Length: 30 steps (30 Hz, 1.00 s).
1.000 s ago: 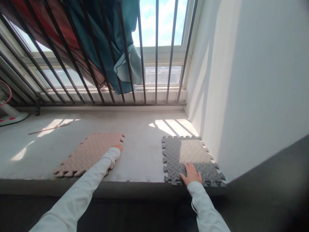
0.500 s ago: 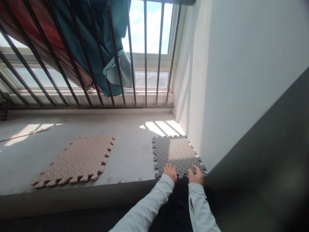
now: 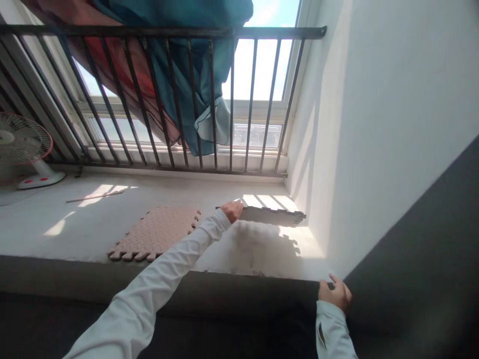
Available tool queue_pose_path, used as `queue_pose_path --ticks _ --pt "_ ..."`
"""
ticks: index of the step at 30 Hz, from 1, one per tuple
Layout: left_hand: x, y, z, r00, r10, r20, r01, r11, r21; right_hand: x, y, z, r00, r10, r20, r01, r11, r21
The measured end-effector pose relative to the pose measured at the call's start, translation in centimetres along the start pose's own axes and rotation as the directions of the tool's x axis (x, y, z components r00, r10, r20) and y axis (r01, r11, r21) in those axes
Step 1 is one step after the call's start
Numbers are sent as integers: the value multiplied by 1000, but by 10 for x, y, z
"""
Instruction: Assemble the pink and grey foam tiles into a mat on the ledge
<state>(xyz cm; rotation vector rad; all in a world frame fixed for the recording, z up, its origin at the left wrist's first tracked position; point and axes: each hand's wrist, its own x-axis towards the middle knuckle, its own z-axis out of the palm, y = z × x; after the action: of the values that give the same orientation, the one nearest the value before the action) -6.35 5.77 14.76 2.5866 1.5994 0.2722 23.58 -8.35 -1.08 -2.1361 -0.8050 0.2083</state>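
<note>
My left hand [image 3: 232,211] reaches across the ledge and grips the near-side edge of a grey foam mat tile [image 3: 267,216]. That tile is raised off the ledge and tilted, seen almost edge-on, with its shadow below. Apart from it, my right hand [image 3: 337,294] hovers at the ledge's front edge near the wall corner, fingers apart and holding nothing. A pinkish-brown foam mat tile [image 3: 159,229] with jigsaw edges lies flat to the left, partly behind my left sleeve.
Dark metal railing [image 3: 168,99] runs along the window, with a blue-and-red curtain [image 3: 209,75] behind it. A fan [image 3: 41,174] stands at the far left. A thin stick [image 3: 95,196] lies on the ledge [image 3: 86,234]. The white wall [image 3: 374,124] bounds the right.
The grey tile has gone from lying flat to raised and tilted, in my left hand. My right hand has let go and moved right. The view has shifted left, bringing in the fan.
</note>
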Motion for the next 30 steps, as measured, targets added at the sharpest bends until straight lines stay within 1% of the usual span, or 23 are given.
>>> queue_pose_path --ticks 2,3,4,5,6,8,10,11,12,13,15,16,17,18,19,20,23,25,28,30 --pt "-22 -50 -30 996 -61 -70 64 997 39 -2 -4 1 1000 8 24 -8 1000 -16" --pt "-38 -76 -39 981 -133 -140 145 986 79 -3 -6 2 999 5 38 -5 1000 -26" --pt "-56 -102 -45 956 -203 -210 228 968 104 -4 -9 3 999 3 50 -1 999 -38" --pt "-76 -127 -47 931 -246 -270 286 951 116 -5 -11 4 998 -2 64 6 999 -53" --pt "-97 -150 -45 915 -270 -300 319 939 127 -6 -13 5 997 -10 79 15 998 -68" --pt "-139 -192 -32 885 -304 -351 373 916 149 -9 -17 9 993 -30 112 41 995 -96" --pt "-176 -225 -10 873 -365 -324 433 886 168 -12 -20 14 988 -52 146 69 991 -113" --pt "-192 -237 3 863 -421 -279 478 859 184 -12 -20 17 986 -59 159 78 990 -117" --pt "-205 -247 16 846 -489 -214 528 825 201 -12 -20 19 984 -61 168 82 989 -121" --pt "-217 -254 29 817 -559 -142 576 788 217 -11 -20 21 982 -60 177 83 989 -125" --pt "-233 -264 51 743 -667 -47 656 714 246 -6 -17 25 976 -35 214 66 988 -142" --pt "-238 -267 59 714 -700 -27 681 685 259 -3 -15 26 971 -14 238 52 987 -154" --pt "-242 -269 66 695 -718 -27 697 665 268 0 -12 27 965 7 264 39 985 -166" --pt "-244 -270 71 688 -724 -36 704 655 273 3 -9 28 958 23 285 29 984 -178" --pt "-245 -272 75 691 -721 -50 704 656 272 7 -7 29 953 34 300 24 982 -186" --pt "-246 -275 77 704 -706 -71 697 668 261 10 -4 30 950 40 309 20 982 -190" --pt "-250 -285 83 771 -619 -149 637 749 183 16 1 33 942 65 330 0 981 -194" --pt "-255 -291 88 803 -564 -194 589 800 113 19 3 36 937 83 340 -16 981 -195" --pt "-262 -299 96 814 -531 -235 554 832 37 20 5 40 938 83 336 -19 982 -189" --pt "-265 -301 101 817 -517 -255 540 841 27 21 7 42 938 78 338 -15 983 -184"
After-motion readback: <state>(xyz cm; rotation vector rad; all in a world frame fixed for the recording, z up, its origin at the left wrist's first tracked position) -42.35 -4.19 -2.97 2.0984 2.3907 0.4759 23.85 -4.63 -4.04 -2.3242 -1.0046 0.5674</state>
